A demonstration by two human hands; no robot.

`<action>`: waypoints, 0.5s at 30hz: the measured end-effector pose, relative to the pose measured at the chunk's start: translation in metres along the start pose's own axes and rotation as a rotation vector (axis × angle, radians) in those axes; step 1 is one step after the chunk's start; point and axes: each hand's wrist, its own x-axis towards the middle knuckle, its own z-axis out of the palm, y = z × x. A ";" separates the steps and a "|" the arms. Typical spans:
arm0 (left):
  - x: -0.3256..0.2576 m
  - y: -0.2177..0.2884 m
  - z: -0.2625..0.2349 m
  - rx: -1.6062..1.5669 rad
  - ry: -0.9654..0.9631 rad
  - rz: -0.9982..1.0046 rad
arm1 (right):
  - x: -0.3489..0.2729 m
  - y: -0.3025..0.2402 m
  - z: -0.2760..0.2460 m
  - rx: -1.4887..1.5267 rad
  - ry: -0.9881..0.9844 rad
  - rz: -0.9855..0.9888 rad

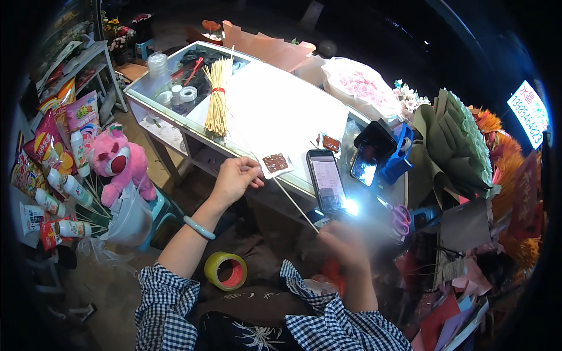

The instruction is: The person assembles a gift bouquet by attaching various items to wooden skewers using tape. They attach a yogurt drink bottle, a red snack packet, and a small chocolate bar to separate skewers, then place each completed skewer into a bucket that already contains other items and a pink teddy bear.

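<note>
A small clear packet of reddish-brown food [277, 164] is pinched at its left edge by my left hand [237, 178], whose fingers are closed at the table's near edge. From the packet a thin pale wooden stick [297, 206] slants down to my right hand [345, 245]. That hand is blurred, but its fingers look closed round the stick's lower end. A similar packet [329, 143] lies on the table beside a lit phone [326, 181]. Farther off is a bundle of thin sticks [218, 96] tied with a red band.
A roll of yellow tape [211, 270] rests by my lap. Purple-handled scissors [401, 219], a second phone [364, 169] and a blue tape dispenser [399, 158] sit right of the glass-topped table [175, 124]. Wrapped bouquets [451, 137] crowd the right; a pink plush toy [126, 164] and snack bags stand left.
</note>
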 end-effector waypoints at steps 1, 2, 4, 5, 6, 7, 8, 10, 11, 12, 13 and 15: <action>-0.002 -0.001 0.003 0.005 -0.043 -0.013 | 0.002 0.001 0.002 0.001 -0.003 0.012; -0.005 -0.002 0.008 0.024 -0.083 -0.040 | 0.002 0.002 0.003 0.014 -0.018 0.008; -0.016 -0.001 0.016 0.051 -0.117 -0.022 | 0.004 0.004 0.004 -0.027 -0.026 -0.002; -0.023 0.001 0.020 0.061 -0.117 -0.036 | 0.003 0.005 0.004 -0.003 -0.040 -0.004; -0.034 0.004 0.023 0.123 -0.085 0.006 | 0.002 0.005 0.004 -0.005 -0.040 -0.004; -0.046 0.007 0.028 0.344 0.010 0.159 | 0.002 0.005 0.003 -0.034 -0.028 0.006; -0.060 0.012 0.031 0.516 0.108 0.433 | 0.001 0.005 0.001 -0.062 -0.039 -0.003; -0.077 0.022 0.037 0.752 0.231 0.852 | 0.000 0.002 -0.002 -0.198 -0.033 0.017; -0.082 0.026 0.042 0.821 0.254 1.020 | 0.001 0.000 -0.003 -0.210 -0.085 -0.021; -0.085 0.030 0.043 0.935 0.153 1.032 | 0.002 -0.002 -0.003 -0.253 -0.130 -0.054; -0.087 0.032 0.048 1.008 0.118 1.016 | 0.004 -0.004 -0.002 -0.325 -0.175 -0.082; -0.083 0.033 0.057 0.909 -0.042 0.988 | 0.007 -0.011 0.000 -0.298 -0.236 -0.063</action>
